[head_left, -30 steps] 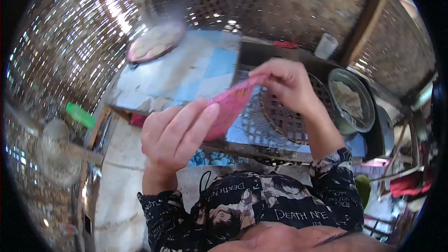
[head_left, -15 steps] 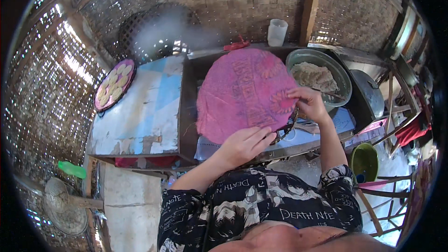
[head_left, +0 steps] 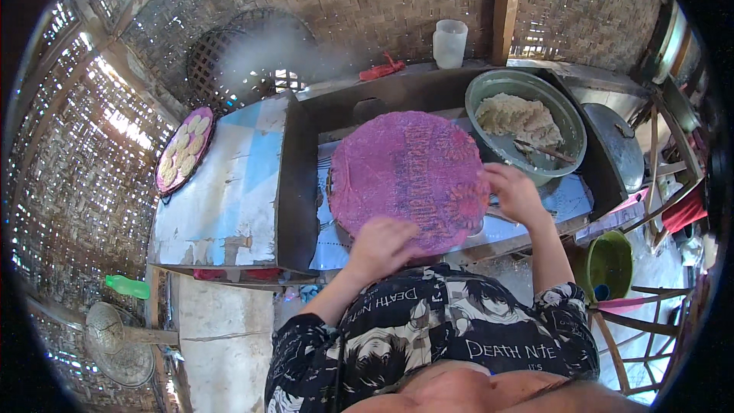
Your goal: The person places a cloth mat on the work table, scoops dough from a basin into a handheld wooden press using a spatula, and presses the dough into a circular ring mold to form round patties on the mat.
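A round purple-pink cloth with printed lettering and flower-like patterns lies over a round tray-like form, whose dark rim peeks out at the left. My left hand is at its near edge, fingers bent over the cloth and slightly blurred. At the right edge, my right hand pinches the cloth between thumb and fingers. Just beyond that hand stands a large grey-green basin with a pale doughy mass and a wooden-handled tool in it.
Left of the dark-walled worktop is a blue-and-white board. A round tray with several pale flat discs leans at its far left. A white plastic jug, a red object and a grey lid stand around the back and right.
The cloth-covered round has come down from a raised tilt to lie flatter on the worktop. Both hands have stayed at its edges, the left a little lower.
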Action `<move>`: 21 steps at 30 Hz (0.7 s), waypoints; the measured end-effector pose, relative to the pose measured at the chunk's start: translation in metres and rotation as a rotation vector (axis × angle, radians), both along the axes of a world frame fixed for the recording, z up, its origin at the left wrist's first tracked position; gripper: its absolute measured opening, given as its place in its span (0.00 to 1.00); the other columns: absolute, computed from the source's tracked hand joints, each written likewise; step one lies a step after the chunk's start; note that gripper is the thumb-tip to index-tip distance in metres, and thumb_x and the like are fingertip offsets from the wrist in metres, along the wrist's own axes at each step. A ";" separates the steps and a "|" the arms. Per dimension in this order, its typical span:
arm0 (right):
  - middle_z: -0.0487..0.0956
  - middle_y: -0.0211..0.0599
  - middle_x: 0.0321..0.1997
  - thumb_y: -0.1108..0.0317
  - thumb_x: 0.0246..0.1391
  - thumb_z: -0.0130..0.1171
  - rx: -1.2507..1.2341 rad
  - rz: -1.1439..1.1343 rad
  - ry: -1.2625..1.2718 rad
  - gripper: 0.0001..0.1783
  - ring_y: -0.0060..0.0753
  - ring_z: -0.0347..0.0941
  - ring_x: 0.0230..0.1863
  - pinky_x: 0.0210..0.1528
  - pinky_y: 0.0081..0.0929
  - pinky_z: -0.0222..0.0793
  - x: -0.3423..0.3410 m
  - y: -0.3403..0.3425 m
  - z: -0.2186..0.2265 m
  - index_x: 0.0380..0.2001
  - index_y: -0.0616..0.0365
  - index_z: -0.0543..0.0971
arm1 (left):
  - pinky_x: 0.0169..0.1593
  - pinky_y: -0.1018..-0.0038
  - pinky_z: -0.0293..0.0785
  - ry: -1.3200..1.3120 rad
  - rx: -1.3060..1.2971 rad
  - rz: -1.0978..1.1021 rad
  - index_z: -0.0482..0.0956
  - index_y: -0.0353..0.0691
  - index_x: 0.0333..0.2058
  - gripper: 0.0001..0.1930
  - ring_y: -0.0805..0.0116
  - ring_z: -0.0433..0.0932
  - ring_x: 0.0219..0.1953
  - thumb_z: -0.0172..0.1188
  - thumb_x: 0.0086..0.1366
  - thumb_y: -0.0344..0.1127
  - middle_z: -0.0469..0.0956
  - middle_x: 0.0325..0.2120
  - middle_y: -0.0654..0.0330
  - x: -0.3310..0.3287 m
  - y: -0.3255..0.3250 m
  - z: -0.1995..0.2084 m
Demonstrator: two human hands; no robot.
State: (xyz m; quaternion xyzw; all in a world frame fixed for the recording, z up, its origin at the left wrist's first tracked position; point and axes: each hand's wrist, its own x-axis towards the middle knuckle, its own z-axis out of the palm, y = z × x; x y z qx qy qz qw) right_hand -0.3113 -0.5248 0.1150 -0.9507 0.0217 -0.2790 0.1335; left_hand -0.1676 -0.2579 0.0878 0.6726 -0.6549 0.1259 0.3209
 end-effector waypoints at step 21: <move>0.65 0.43 0.49 0.61 0.29 0.68 0.139 -0.677 0.646 0.37 0.46 0.61 0.51 0.51 0.38 0.60 -0.075 -0.087 -0.133 0.47 0.55 0.67 | 0.55 0.68 0.59 1.157 -0.501 0.685 0.54 0.34 0.56 0.32 0.57 0.62 0.53 0.57 0.52 0.22 0.58 0.53 0.40 0.127 0.009 -0.064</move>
